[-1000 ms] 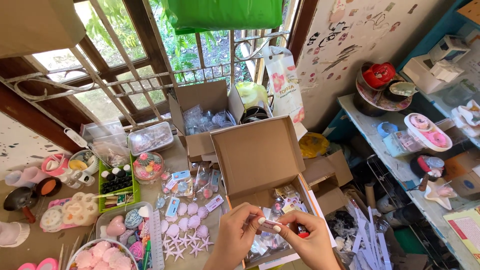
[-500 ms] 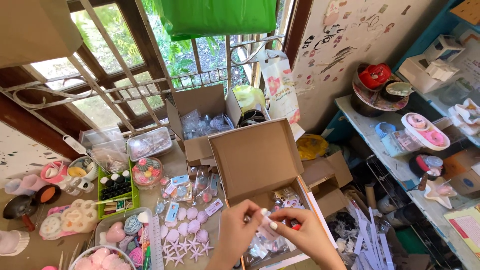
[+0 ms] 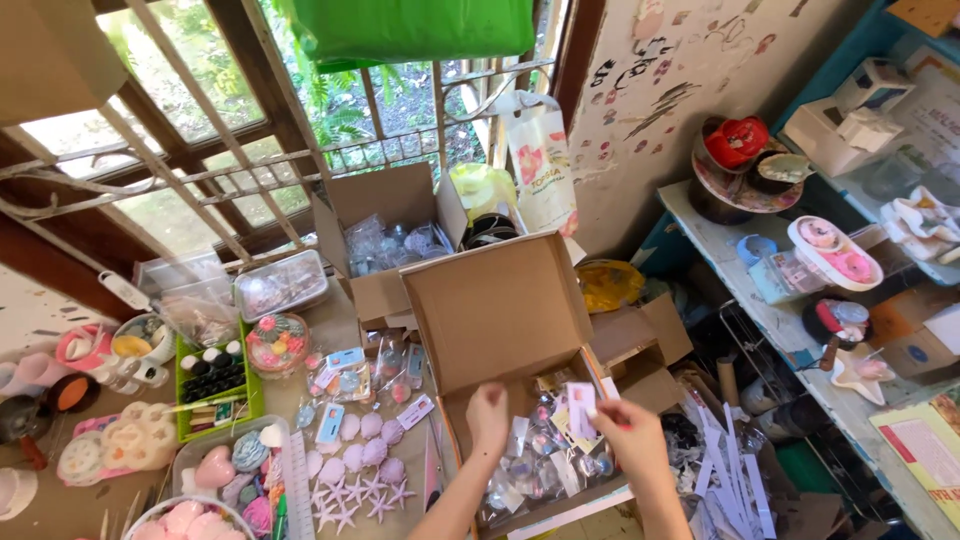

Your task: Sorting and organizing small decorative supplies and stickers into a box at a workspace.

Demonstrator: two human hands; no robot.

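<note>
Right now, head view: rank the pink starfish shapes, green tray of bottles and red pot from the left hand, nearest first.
From the left hand:
1. Pink starfish shapes, on the table just to its left.
2. Green tray of bottles, farther left on the table.
3. Red pot, on the far right shelf.

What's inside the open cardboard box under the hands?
The cardboard box holds many small clear packets with pale cards. The left hand and right hand cover some; lower layers are hidden.
</note>
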